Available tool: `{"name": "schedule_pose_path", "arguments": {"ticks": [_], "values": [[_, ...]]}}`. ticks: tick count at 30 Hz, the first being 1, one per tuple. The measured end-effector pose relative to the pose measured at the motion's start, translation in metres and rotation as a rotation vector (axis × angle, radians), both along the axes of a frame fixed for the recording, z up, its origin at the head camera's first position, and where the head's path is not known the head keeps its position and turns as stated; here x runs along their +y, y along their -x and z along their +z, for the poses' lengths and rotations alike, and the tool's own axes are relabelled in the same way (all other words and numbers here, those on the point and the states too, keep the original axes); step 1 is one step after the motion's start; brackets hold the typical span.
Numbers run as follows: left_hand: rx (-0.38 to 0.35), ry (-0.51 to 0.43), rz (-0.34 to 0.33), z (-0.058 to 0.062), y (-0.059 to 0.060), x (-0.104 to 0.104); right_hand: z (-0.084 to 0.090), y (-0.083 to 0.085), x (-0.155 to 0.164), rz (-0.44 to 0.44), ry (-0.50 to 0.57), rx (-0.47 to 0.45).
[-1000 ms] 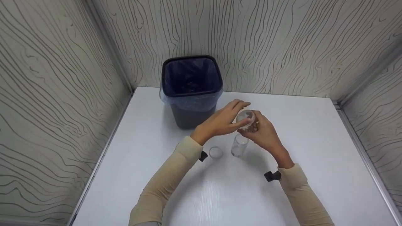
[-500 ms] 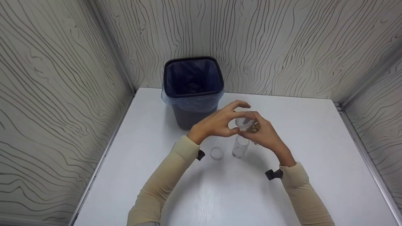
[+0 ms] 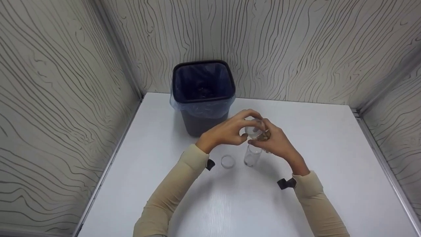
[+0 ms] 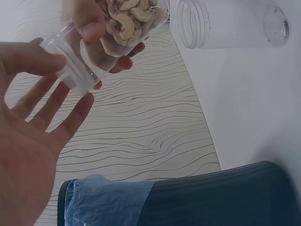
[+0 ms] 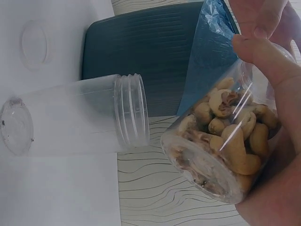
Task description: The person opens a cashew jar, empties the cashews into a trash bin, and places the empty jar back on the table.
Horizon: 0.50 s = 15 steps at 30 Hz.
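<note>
My right hand point(image 3: 276, 141) grips a clear plastic jar of cashews point(image 5: 235, 136), tilted above the table with its top toward my left hand. My left hand point(image 3: 227, 131) has its thumb and fingers curled around the clear ribbed lid point(image 4: 70, 68) at the jar's top. Below the hands, a second clear jar point(image 5: 75, 117) stands upright on the table, its threaded mouth uncovered and a few dark specks at its bottom. A loose clear round lid point(image 3: 228, 161) lies on the table to the left of that jar.
Behind my left hand stands a dark grey bin point(image 3: 200, 123) with a blue liner point(image 3: 210, 110) over its rim; something inside is too dim to name. Wood-grain panels point(image 3: 263, 49) enclose the white table point(image 3: 312, 131) at the back and sides.
My left fingers, straighter over the jar's top before, have curled down around its lid. The cashew jar has shifted slightly left and down. The standing jar and loose lid stay put.
</note>
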<state>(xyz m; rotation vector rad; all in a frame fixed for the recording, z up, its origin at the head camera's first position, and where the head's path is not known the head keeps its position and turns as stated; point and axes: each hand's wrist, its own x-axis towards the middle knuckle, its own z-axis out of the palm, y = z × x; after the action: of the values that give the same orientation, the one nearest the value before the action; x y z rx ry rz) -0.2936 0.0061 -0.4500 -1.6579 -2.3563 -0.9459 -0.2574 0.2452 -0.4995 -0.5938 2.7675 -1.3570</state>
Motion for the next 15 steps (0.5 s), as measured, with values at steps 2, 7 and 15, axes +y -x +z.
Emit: {"name": "schedule_pose_path", "arguments": {"ticks": [2, 7, 15], "values": [[0.003, -0.002, 0.005, -0.0003, 0.0003, -0.0005, 0.0007, -0.0001, -0.0004, 0.001, -0.002, 0.004], [-0.009, -0.016, 0.013, -0.0015, 0.0012, -0.0011, 0.0029, -0.0001, -0.0024, 0.008, -0.007, 0.028], [-0.059, -0.015, 0.063, -0.0045, 0.0025, -0.0029, 0.0066, -0.0029, -0.0067, -0.018, -0.041, 0.063]]}}
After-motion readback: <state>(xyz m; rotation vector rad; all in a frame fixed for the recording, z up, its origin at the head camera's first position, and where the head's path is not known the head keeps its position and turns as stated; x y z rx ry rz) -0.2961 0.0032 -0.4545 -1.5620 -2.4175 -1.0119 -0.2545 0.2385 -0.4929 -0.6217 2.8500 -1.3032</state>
